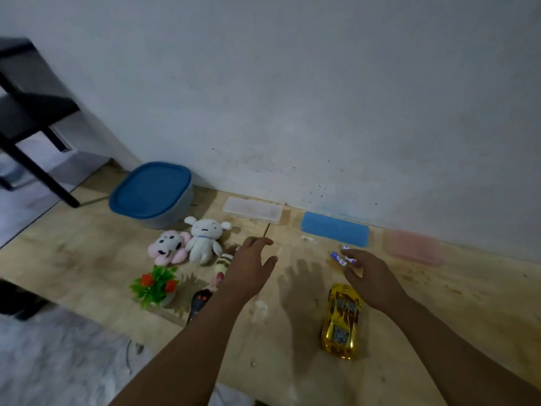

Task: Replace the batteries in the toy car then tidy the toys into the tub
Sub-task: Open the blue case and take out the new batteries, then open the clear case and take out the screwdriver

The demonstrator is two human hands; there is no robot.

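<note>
Gold toy car (341,320) just under my right hand (371,278), fingers loose beside batteries (343,257); left hand (248,266) spread; tub (152,193) lidded.

Both hands (310,273) open above board; gold car (341,320) below right hand

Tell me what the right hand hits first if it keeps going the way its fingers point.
Most likely the batteries: the right hand points up-left, fingertips almost at them. Beyond lies the blue case. Height above the floor is unclear.
</note>
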